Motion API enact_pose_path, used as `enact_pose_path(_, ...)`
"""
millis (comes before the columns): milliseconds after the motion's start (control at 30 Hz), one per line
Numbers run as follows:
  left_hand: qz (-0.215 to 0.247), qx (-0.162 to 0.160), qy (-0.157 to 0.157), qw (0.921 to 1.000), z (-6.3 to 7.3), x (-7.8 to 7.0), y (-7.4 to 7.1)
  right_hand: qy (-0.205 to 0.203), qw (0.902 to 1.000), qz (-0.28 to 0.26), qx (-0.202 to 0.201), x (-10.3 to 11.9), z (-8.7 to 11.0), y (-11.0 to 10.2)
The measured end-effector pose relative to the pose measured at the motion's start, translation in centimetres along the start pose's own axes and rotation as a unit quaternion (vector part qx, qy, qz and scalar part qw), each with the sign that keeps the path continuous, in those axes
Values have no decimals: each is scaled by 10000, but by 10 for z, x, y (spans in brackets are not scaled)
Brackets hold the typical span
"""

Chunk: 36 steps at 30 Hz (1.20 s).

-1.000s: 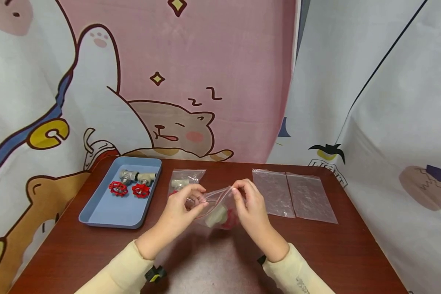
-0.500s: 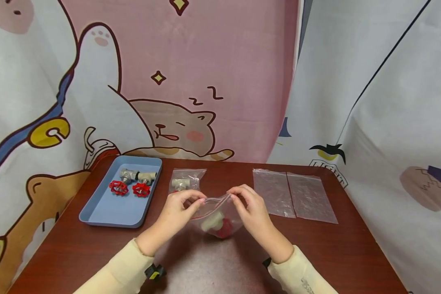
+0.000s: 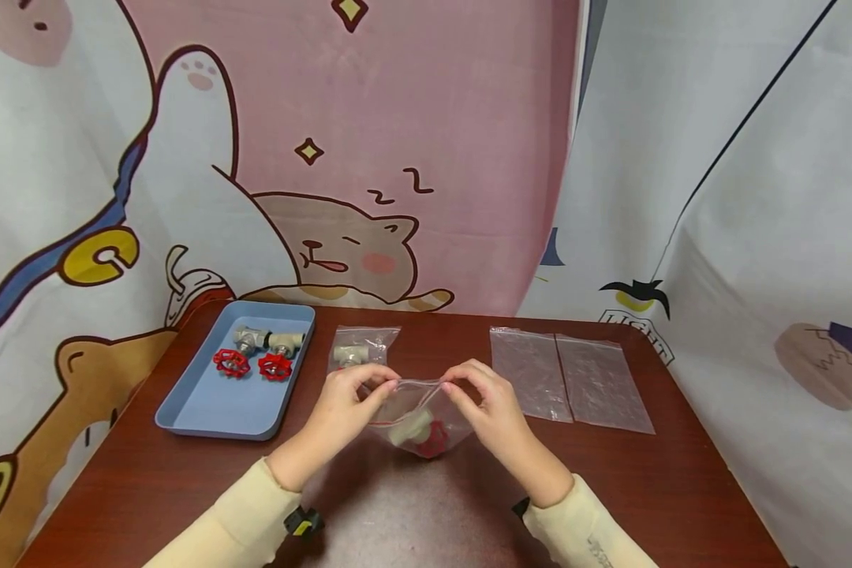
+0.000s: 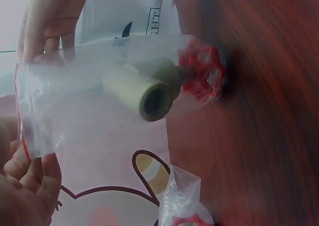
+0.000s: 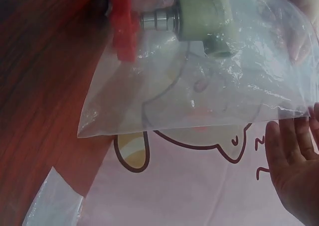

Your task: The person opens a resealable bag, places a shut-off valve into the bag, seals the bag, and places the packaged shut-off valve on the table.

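Observation:
A clear zip bag (image 3: 397,406) hangs between the two hands over the middle of the table. My left hand (image 3: 344,406) pinches the left end of its top edge between thumb and fingers. At the opposite end, my right hand (image 3: 493,406) pinches the same edge. Inside lies a valve (image 4: 134,89) with a pale green body and a red handwheel (image 5: 123,24). The wheel hangs lowest, toward the tabletop. In the left wrist view a red strip runs along the bag's mouth; whether the zip is sealed I cannot tell.
A blue tray (image 3: 213,406) at the left holds two valves with red handwheels (image 3: 275,367). Behind the left hand lies another bag (image 3: 379,339) with a valve in it. Two flat clear bags (image 3: 528,375) lie side by side at the right on the brown table (image 3: 653,489).
Both hands have lowered slightly, and the bag's mouth is now drawn straighter between them. The valve has sunk lower in the bag. Tray and flat bags stay put.

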<state>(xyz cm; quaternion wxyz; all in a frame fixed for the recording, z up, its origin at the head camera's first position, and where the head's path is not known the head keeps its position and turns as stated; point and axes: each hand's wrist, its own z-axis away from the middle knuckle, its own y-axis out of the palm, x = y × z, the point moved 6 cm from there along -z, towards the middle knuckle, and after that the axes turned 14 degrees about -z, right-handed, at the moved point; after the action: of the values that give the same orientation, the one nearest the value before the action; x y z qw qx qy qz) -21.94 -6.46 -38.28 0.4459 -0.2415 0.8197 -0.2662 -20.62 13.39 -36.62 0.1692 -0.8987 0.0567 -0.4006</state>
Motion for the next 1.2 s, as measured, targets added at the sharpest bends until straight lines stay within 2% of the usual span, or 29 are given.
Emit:
enact_pose_path(200, -16, 274, -8, 9996, 0, 0, 2, -191, 9997, 174, 51, 2, -1, -1)
enact_pose_path(367, -336, 565, -78, 9978, -1, -2, 2, -260, 9991, 270, 181, 3, -1, 1)
enact_pose_path(533, -405, 654, 362, 9964, -7, -19, 4, -461, 9987, 210, 21, 5, -2, 2)
enact_pose_path(633, -382, 593, 702, 9950, -11, -29, 6, -573, 9982, 142, -114, 7, -2, 1)
enact_pose_path(767, -663, 408, 999, 9919, -16, -38, 8, -584, 9981, 96, -179, 7, -2, 1)
enact_pose_path(967, -1188, 115, 1272, 9847, -17, -44, 8, -638, 9977, 33, -219, 7, -1, 1)
enact_pose_path(1200, -1431, -66, 1432, 9793, -16, -48, 9, -612, 9979, -48, -206, 6, -1, 1)
